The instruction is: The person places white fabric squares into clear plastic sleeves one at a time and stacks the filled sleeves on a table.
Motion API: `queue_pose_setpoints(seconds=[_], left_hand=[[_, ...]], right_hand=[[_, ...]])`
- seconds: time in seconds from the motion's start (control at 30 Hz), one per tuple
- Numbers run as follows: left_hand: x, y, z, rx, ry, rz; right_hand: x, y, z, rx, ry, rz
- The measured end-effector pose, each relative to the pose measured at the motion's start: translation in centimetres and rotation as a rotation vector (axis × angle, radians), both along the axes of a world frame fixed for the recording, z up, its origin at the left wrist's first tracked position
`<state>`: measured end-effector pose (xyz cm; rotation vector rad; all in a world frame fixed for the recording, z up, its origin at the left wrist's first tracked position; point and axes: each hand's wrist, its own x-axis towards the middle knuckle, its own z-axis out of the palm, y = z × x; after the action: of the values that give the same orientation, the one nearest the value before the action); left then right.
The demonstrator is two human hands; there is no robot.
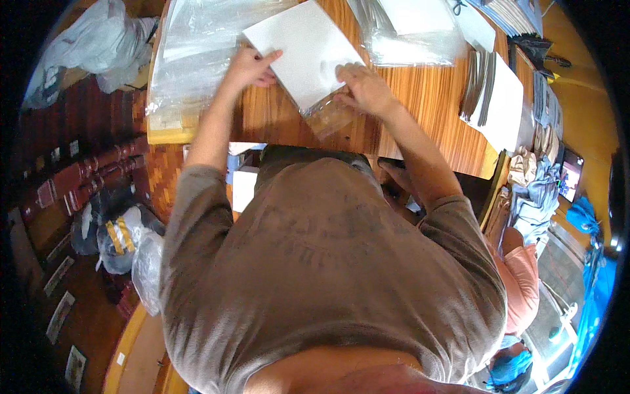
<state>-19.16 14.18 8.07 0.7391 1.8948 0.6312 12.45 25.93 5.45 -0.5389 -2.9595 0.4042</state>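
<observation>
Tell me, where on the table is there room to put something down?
Bare striped wooden table shows right of the right hand, before the grey-and-white card stack. A smaller strip lies below the left hand, near the front edge. The far side is crowded with clear plastic bags and the white flat sheet.

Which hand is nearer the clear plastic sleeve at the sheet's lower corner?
Right. The right hand rests at the clear plastic sleeve, touching its top edge; the left hand presses the white sheet on its far left side, apart from the sleeve.
</observation>
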Motion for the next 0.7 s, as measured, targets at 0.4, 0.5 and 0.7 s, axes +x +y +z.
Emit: queue_pose_setpoints(seconds=[0.4, 0.5, 0.7], left_hand=[[15.1, 5.8, -7.0, 0.891, 0.841, -0.886], [13.7, 6.2, -5.9, 0.897, 0.862, -0.985], [14.9, 7.8, -6.0, 0.762, 0.741, -1.19]], right_hand=[[8.3, 6.5, 1.2, -0.214, -0.181, 0.132], [9.3, 7.5, 1.2, -0.182, -0.12, 0.239], [8.2, 7.0, 0.7, -0.179, -0.122, 0.192]])
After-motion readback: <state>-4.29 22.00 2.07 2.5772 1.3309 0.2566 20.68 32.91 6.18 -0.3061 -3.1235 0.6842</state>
